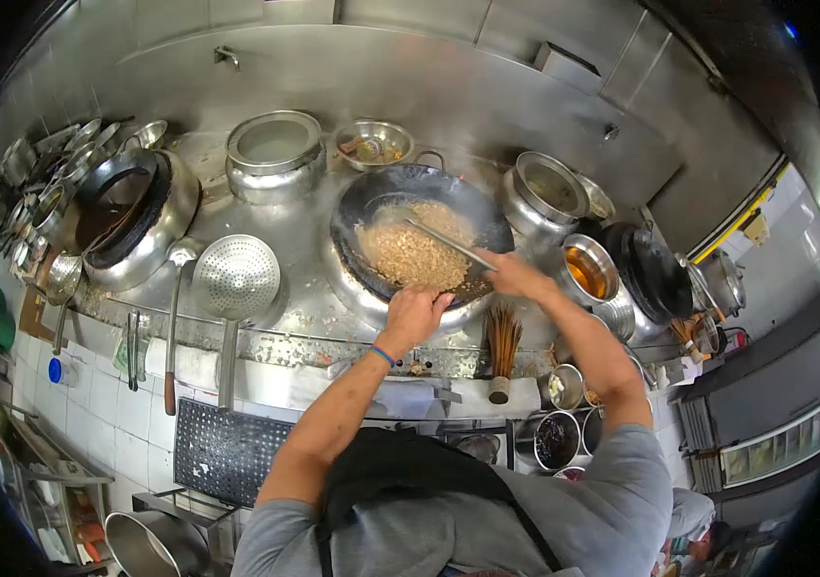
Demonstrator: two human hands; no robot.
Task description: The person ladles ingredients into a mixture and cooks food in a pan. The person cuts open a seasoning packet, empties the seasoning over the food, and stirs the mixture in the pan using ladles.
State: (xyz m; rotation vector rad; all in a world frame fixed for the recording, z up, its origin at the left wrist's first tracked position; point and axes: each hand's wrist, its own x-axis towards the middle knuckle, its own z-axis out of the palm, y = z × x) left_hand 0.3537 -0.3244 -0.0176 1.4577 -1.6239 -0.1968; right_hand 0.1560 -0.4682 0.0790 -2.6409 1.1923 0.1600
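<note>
A dark wok [352, 245] sits on the burner in the middle, holding chopped brown food [424, 264] with some steam over it. My left hand [415, 315] grips the wok at its near edge; the exact part under my fingers is hidden. In my right hand [516, 276] is the handle of a long metal ladle [444, 240]. It slants left into the food, where its head is blurred and partly covered. Just right of the wok's near side stands a bamboo brush [502, 341], bristles up.
Behind the wok are a metal pot [273, 178] and a bowl with scraps [372, 154]. A perforated skimmer [236, 279] and another ladle [175, 308] lie left. To the right are an orange-liquid container [590, 272], stacked dark woks [655, 274] and seasoning pots [557, 439].
</note>
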